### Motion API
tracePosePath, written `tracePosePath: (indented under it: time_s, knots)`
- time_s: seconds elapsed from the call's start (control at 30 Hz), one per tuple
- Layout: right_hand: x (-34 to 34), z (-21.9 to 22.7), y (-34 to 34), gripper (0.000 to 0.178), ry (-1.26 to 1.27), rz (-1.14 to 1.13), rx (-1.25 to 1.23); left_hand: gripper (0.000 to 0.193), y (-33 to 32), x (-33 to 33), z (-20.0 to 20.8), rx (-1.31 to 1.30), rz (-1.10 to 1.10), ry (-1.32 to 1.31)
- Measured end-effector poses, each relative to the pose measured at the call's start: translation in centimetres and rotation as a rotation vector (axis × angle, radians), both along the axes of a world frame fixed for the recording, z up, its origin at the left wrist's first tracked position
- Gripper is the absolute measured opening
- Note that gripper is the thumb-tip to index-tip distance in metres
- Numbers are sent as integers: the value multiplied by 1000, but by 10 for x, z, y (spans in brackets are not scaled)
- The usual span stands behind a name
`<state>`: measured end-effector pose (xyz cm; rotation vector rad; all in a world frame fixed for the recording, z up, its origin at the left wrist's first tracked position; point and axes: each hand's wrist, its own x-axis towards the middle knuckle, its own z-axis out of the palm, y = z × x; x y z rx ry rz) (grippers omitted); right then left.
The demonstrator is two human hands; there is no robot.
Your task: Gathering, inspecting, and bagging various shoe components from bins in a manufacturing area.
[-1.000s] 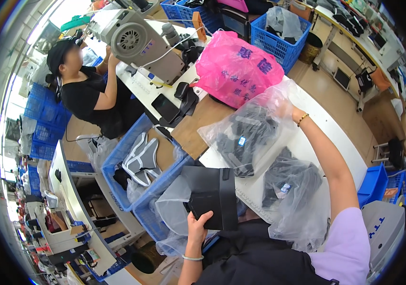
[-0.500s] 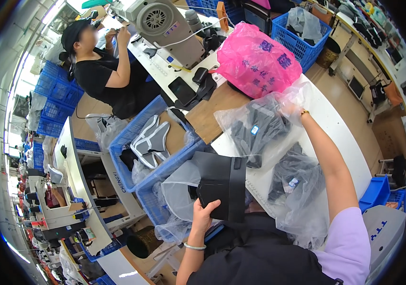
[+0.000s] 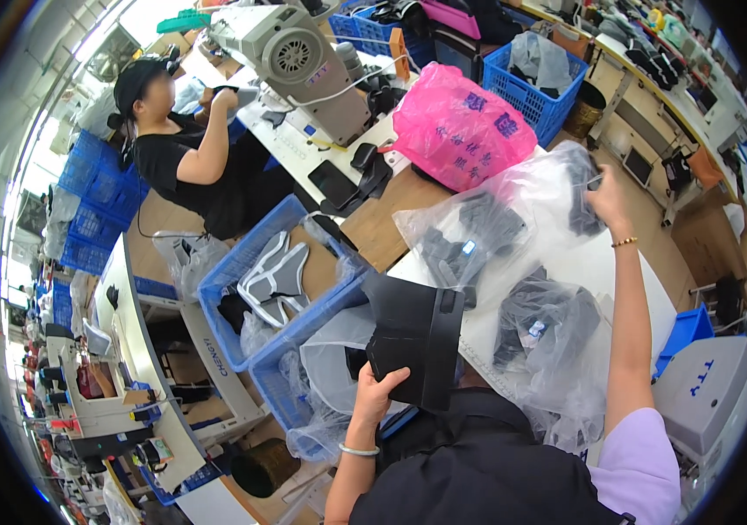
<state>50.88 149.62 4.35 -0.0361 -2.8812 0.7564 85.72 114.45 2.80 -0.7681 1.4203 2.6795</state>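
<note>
My left hand grips the lower edge of a black flat panel, thumb on top. Out at the table's far right, my right hand is closed on a clear plastic bag. A dark bundle shows beside its fingers; whether it lies inside the plastic I cannot tell. To the left of that, dark pieces with a small label lie in clear plastic. Nearer to me sits another clear bag of dark pieces.
A pink bag stands beyond the bags, near a brown board. Blue crates at left hold grey-white cut pieces and plastic. Behind them a co-worker sits by a sewing machine. A grey machine stands at right.
My right hand has moved farther out and right, drawing plastic along and now beside a dark bundle. My left hand keeps the black panel in nearly the same place.
</note>
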Motion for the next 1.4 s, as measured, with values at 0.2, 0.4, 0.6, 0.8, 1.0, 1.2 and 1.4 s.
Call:
tracePosePath:
  time_s: [0.2,0.4,0.6,0.8,1.0,1.2,1.4]
  knots:
    - [89,95,6,52,750,-390,-113,36,0,-5,13,-61,-103,36]
    - [158,96,-52,42,-83,110,-1749,47,-11,10,22,48,-20,136]
    - [202,80,-90,51,-441,441,-2165,58,-19,31,31,32,-9,165]
    - [225,69,-114,47,-484,564,-2077,61,-34,68,42,47,21,230]
    - [252,47,-138,53,-565,323,-1917,60,-59,104,49,-34,-22,202]
    - [286,32,-169,59,-615,576,-2094,56,-80,133,47,-32,-72,173]
    - [300,6,-207,64,-556,875,-2453,54,-80,150,50,46,-100,194]
